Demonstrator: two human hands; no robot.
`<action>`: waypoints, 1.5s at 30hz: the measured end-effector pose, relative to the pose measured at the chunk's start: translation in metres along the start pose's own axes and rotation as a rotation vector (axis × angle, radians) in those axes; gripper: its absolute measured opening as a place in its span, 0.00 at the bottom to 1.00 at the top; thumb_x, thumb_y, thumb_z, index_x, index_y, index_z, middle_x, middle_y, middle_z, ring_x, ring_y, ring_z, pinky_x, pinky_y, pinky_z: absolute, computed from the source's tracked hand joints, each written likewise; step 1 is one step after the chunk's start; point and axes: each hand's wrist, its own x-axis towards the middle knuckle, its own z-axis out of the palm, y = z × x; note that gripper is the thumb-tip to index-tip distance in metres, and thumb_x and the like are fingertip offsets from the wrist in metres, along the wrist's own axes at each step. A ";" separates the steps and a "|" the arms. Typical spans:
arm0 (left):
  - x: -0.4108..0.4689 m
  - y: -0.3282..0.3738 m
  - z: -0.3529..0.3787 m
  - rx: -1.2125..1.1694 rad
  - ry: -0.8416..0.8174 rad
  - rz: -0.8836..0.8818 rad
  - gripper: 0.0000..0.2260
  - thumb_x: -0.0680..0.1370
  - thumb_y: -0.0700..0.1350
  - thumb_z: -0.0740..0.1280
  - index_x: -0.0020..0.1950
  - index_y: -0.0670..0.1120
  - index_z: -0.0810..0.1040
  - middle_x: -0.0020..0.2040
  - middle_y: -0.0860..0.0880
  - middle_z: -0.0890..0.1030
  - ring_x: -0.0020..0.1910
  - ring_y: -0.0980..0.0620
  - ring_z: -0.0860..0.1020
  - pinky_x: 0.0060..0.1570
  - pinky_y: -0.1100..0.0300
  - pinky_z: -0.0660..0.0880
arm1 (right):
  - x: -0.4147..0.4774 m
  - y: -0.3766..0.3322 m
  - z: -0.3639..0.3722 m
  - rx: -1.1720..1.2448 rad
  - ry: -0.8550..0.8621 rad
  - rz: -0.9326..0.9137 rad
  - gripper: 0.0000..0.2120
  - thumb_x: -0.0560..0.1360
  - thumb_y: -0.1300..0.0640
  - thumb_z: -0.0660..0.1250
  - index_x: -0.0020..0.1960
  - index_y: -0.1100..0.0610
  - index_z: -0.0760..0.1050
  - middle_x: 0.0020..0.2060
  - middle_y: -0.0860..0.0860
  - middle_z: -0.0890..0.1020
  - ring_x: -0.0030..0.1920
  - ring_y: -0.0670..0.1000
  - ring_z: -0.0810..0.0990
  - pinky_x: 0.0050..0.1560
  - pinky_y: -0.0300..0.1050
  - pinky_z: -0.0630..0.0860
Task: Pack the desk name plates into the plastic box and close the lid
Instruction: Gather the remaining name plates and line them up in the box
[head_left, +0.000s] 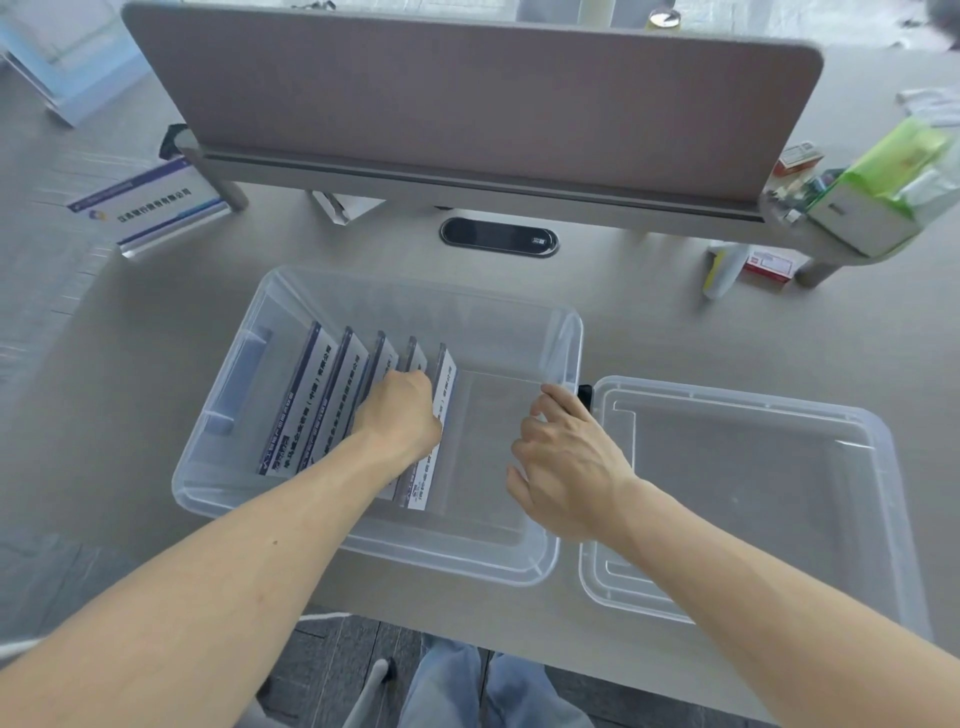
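— Where were the name plates at that moment?

— Five of them (332, 400) stood leaning in a row in the left half of the clear plastic box (311, 525), printed faces tilted up. The left hand (400, 421) was down among them, its knuckles over the fourth plate and just beside the fifth plate (434, 447), the rightmost one.

— And that hand's grip?

— The fingers were curled under, out of sight behind the back of the hand. They pressed against the plates' upper edges, but I could not tell whether they actually pinched one or only steadied the row.

— The other hand?

— The right hand (569, 465) hovered over the empty right half of the box, fingers loosely spread, its grip open and holding nothing. The fingertips reached toward the box's right rim, near a small dark latch (585, 397).

— Where was the lid?

— The lid (753, 499) lay flat on the desk (675, 322), just to the right of the right hand, touching or nearly touching the box's side.

— Anything still unpacked?

— One more name plate (150, 210) lay on the desk well to the far left of the left hand, beside the leg of the grey divider screen (467, 98). Small cartons and a green packet (893, 156) sat far beyond the right hand.
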 end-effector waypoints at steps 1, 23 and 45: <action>0.000 0.001 0.001 0.002 0.000 0.005 0.18 0.76 0.38 0.69 0.31 0.44 0.65 0.27 0.48 0.69 0.25 0.50 0.69 0.23 0.62 0.64 | 0.000 0.000 0.000 0.009 0.003 -0.002 0.20 0.75 0.50 0.55 0.30 0.56 0.75 0.31 0.52 0.76 0.49 0.60 0.74 0.76 0.54 0.58; -0.028 -0.013 -0.077 0.142 -0.181 0.118 0.16 0.78 0.58 0.67 0.54 0.47 0.81 0.49 0.48 0.83 0.46 0.46 0.82 0.50 0.50 0.81 | 0.011 0.002 -0.038 0.156 -0.462 0.070 0.18 0.80 0.47 0.59 0.65 0.54 0.75 0.56 0.54 0.82 0.67 0.57 0.72 0.79 0.52 0.49; -0.026 -0.257 -0.305 0.238 0.060 -0.050 0.25 0.76 0.58 0.68 0.72 0.53 0.71 0.68 0.49 0.75 0.62 0.45 0.77 0.60 0.49 0.76 | 0.248 -0.096 -0.251 0.262 -0.138 0.308 0.20 0.74 0.41 0.68 0.63 0.47 0.75 0.61 0.50 0.80 0.60 0.55 0.79 0.62 0.52 0.77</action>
